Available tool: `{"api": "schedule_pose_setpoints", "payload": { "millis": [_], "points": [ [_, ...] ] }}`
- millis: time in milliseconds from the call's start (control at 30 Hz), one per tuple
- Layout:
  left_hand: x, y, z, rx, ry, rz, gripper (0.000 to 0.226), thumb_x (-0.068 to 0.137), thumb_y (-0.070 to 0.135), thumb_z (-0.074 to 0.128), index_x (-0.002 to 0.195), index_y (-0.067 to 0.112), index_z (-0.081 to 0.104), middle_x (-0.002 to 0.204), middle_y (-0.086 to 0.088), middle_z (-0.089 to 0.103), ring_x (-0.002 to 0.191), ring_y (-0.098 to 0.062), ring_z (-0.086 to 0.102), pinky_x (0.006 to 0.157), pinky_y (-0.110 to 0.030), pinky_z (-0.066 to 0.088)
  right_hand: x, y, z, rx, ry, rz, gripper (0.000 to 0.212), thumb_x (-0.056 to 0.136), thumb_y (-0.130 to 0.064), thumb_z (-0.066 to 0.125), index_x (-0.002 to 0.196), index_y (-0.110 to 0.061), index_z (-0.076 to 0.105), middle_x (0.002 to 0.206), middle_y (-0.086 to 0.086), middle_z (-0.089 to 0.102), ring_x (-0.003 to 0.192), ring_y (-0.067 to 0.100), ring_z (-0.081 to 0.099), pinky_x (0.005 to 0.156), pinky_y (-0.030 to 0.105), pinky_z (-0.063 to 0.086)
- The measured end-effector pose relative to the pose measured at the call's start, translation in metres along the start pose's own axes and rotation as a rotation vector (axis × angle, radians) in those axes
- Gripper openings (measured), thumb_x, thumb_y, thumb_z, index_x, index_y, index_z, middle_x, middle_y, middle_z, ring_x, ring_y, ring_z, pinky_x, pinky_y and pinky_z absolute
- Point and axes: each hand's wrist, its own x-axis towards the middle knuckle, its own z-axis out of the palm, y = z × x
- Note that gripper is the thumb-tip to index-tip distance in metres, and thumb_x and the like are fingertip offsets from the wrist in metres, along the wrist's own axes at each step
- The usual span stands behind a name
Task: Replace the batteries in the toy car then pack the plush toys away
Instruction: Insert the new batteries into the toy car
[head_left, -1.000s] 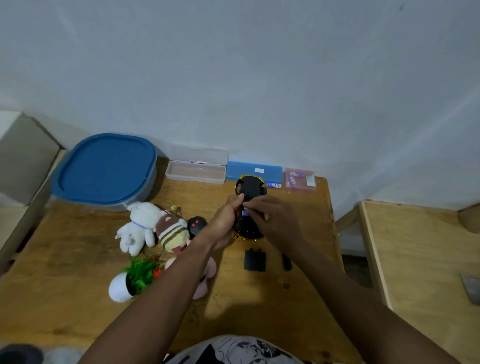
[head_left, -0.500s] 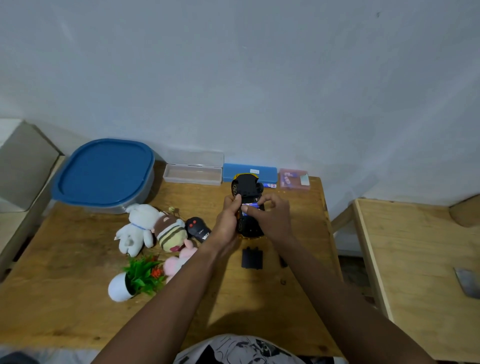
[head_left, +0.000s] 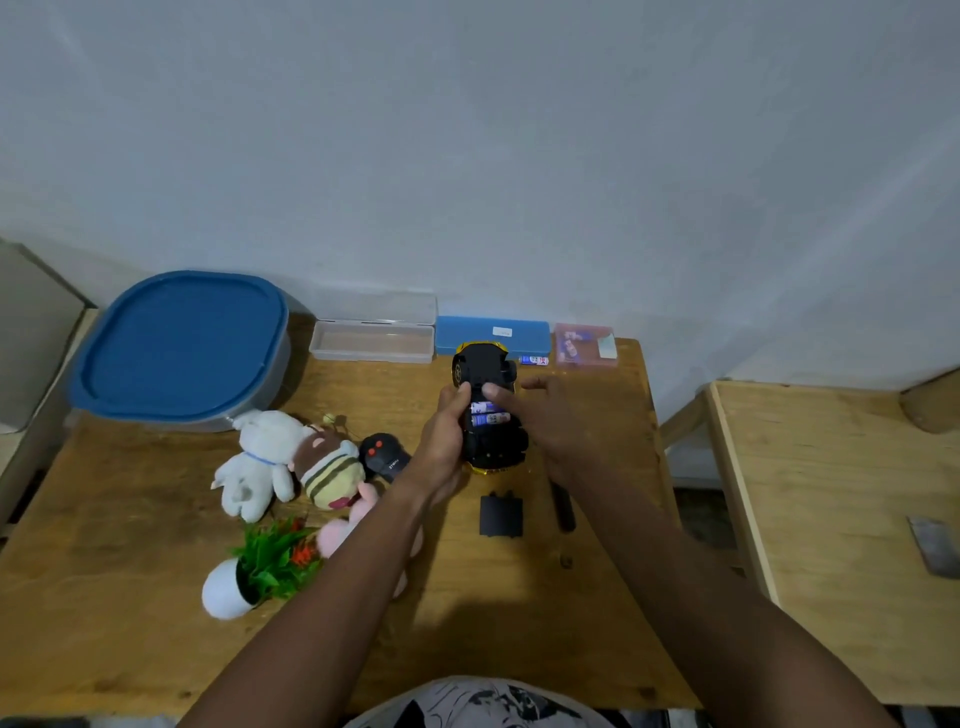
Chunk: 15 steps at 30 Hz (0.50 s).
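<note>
In the head view, the toy car (head_left: 488, 447) lies upside down at the far middle of the table (head_left: 130, 597). Its long axis runs from the person towards the wall. Two batteries (head_left: 488, 413) sit crosswise in its open compartment. The left hand (head_left: 441, 441) grips the car's left side. The right hand (head_left: 556, 421) has its fingers spread, and one finger touches the batteries. The plush toys (head_left: 260, 460) lie to the left. The pink box (head_left: 584, 345) by the wall holds batteries, and the blue tub (head_left: 179, 343) has its lid on.

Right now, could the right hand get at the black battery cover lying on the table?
Probably yes. The right hand holds nothing, and the battery cover lies bare on the table, just nearer than the toy car, beside the right forearm, with nothing on it.
</note>
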Motion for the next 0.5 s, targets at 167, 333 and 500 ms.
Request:
{"api": "schedule_pose_setpoints", "payload": {
  "millis": [167, 333, 500],
  "points": [
    [0.025, 0.002, -0.014, -0.055, 0.052, -0.13, 0.051, 0.102, 0.041, 0.047, 0.143, 0.01, 0.049, 0.127, -0.022, 0.065, 0.101, -0.035, 0.069, 0.081, -0.047, 0.059, 0.028, 0.005, -0.007, -0.295, 0.292, -0.068, 0.019, 0.093, -0.037, 0.062, 0.101, -0.02, 0.063, 0.097, -0.003, 0.062, 0.101, 0.02, 0.061, 0.077, 0.026, 0.045],
    [0.05, 0.002, -0.028, -0.067, 0.024, -0.196, 0.051, 0.104, 0.043, 0.042, 0.14, 0.01, 0.056, 0.118, -0.018, 0.069, 0.098, -0.032, 0.07, 0.085, -0.045, 0.057, 0.064, 0.007, -0.007, -0.492, 0.448, -0.222, 0.018, 0.09, -0.016, 0.06, 0.107, -0.011, 0.065, 0.109, 0.011, 0.066, 0.1, 0.026, 0.061, 0.081, 0.033, 0.046],
    [0.068, -0.001, -0.032, -0.076, 0.014, -0.215, 0.052, 0.104, 0.045, 0.039, 0.139, 0.01, 0.057, 0.121, -0.019, 0.069, 0.103, -0.033, 0.068, 0.092, -0.048, 0.055, 0.092, 0.013, -0.003, -0.631, 0.454, -0.23, 0.024, 0.087, -0.027, 0.062, 0.108, -0.016, 0.063, 0.111, 0.006, 0.067, 0.101, 0.025, 0.062, 0.08, 0.032, 0.047]
  ]
}}
